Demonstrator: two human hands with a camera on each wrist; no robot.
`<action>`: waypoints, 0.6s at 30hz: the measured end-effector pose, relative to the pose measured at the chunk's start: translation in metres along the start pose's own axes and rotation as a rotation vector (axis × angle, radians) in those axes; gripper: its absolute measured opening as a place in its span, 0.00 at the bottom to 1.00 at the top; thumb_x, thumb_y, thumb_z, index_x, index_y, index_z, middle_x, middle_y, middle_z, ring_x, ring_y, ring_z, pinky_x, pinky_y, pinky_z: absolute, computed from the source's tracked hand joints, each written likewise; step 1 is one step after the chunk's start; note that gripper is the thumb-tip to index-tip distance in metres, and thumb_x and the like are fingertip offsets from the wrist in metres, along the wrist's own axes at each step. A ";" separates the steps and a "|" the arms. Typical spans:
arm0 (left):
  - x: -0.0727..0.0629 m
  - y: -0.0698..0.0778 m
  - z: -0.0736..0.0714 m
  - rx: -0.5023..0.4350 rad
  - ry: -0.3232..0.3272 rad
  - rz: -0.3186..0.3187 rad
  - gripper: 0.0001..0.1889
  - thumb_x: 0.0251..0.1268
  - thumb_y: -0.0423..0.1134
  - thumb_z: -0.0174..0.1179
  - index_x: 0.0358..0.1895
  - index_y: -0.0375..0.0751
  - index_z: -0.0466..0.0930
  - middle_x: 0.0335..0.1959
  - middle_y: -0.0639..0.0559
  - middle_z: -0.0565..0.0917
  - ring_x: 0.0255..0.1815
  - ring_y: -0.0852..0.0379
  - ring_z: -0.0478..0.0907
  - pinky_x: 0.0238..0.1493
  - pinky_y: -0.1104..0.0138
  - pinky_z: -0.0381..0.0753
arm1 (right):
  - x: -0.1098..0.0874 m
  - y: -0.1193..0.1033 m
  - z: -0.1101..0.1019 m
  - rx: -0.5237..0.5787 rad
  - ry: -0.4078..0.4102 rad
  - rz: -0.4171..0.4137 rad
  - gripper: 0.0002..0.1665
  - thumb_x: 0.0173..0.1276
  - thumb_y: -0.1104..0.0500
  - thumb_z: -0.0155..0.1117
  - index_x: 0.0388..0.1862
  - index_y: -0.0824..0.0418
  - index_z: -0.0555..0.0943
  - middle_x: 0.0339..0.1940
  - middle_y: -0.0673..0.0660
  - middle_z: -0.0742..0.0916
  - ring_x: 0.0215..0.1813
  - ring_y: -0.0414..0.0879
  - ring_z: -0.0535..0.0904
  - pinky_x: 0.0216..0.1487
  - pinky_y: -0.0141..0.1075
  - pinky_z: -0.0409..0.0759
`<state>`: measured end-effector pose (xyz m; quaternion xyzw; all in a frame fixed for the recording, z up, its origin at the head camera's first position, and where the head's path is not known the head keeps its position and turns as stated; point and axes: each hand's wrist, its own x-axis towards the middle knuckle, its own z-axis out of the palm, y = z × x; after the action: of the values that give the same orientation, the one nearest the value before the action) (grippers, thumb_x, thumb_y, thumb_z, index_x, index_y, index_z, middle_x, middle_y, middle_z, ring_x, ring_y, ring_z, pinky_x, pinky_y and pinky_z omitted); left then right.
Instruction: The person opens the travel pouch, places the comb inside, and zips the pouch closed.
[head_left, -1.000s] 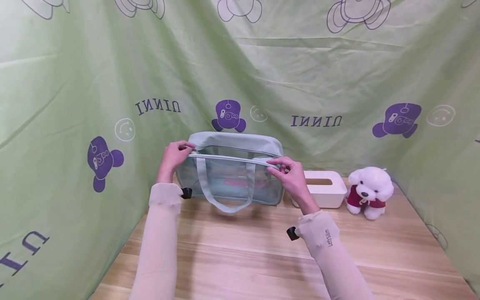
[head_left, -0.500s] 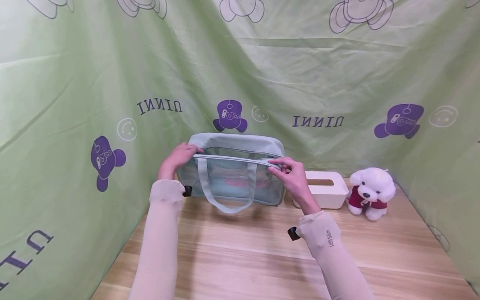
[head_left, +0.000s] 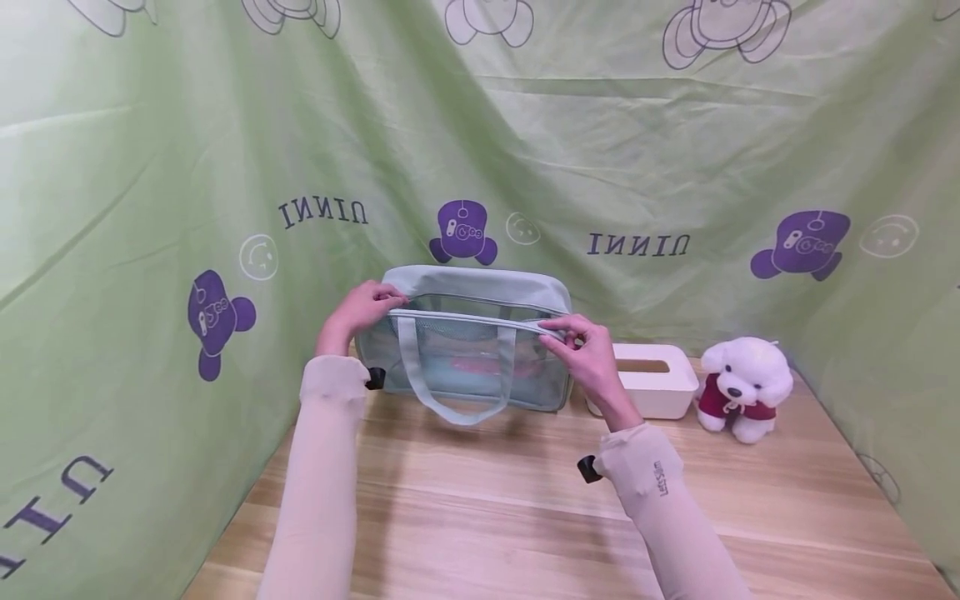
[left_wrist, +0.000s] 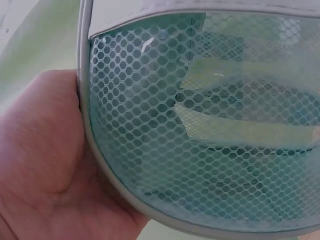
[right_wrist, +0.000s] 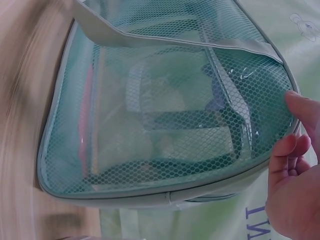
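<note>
A pale green see-through bag (head_left: 461,333) with mesh panels stands upright on the table, its zipped top gaping. Its front strap handle (head_left: 459,417) hangs down. My left hand (head_left: 362,307) grips the top left end of the bag near the zip; in the left wrist view its palm lies beside the piped edge and its fingertips are hidden behind the bag. With thumb and fingers, my right hand (head_left: 588,354) pinches the rim at the top right end. Something pink (head_left: 476,365) shows dimly through the front panel.
Right of the bag stands a white tissue box (head_left: 660,382) with a slot in its top. Beyond it sits a white plush dog (head_left: 746,379) in red clothing. Green printed cloth (head_left: 637,167) hangs behind and at both sides of the wooden table (head_left: 480,517).
My left hand has shifted a little right along the bag's top, its fingertips now farther in from the left corner. The right hand keeps its pinch. The view has drifted slightly.
</note>
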<state>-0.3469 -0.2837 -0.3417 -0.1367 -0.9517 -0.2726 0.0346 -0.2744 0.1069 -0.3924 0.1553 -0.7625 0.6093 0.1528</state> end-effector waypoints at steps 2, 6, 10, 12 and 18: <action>-0.001 0.000 0.000 -0.022 -0.013 -0.010 0.20 0.81 0.46 0.48 0.58 0.38 0.85 0.57 0.35 0.80 0.59 0.41 0.71 0.65 0.45 0.69 | 0.000 0.001 -0.001 -0.021 -0.006 -0.019 0.15 0.63 0.63 0.78 0.49 0.64 0.90 0.32 0.53 0.78 0.30 0.37 0.67 0.29 0.23 0.65; -0.004 -0.001 0.004 -0.068 -0.030 -0.062 0.25 0.79 0.47 0.41 0.58 0.37 0.85 0.54 0.37 0.75 0.55 0.45 0.68 0.60 0.50 0.69 | -0.001 0.003 -0.001 -0.045 -0.024 -0.037 0.14 0.65 0.62 0.76 0.49 0.65 0.89 0.32 0.53 0.78 0.31 0.38 0.67 0.30 0.24 0.65; -0.006 -0.001 0.007 -0.054 -0.017 -0.091 0.27 0.76 0.49 0.38 0.56 0.38 0.85 0.50 0.41 0.70 0.50 0.47 0.66 0.53 0.54 0.69 | 0.000 0.002 0.000 -0.087 -0.001 -0.071 0.11 0.70 0.58 0.73 0.45 0.64 0.91 0.31 0.50 0.80 0.34 0.39 0.67 0.34 0.27 0.66; -0.006 -0.001 0.007 -0.029 -0.016 -0.070 0.27 0.77 0.48 0.37 0.56 0.38 0.84 0.50 0.41 0.70 0.50 0.46 0.66 0.53 0.54 0.69 | 0.001 -0.007 0.001 -0.103 0.014 -0.098 0.10 0.71 0.60 0.71 0.43 0.66 0.90 0.33 0.55 0.84 0.39 0.42 0.70 0.42 0.31 0.69; -0.004 0.000 0.006 0.020 -0.022 -0.002 0.26 0.79 0.45 0.35 0.54 0.36 0.83 0.50 0.39 0.74 0.52 0.45 0.68 0.57 0.51 0.71 | 0.015 -0.017 0.003 -0.190 -0.092 -0.055 0.15 0.77 0.56 0.64 0.50 0.67 0.87 0.50 0.65 0.90 0.55 0.54 0.81 0.62 0.47 0.75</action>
<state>-0.3425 -0.2811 -0.3475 -0.1384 -0.9549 -0.2614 0.0255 -0.2811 0.1000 -0.3717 0.1885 -0.8186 0.5219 0.1484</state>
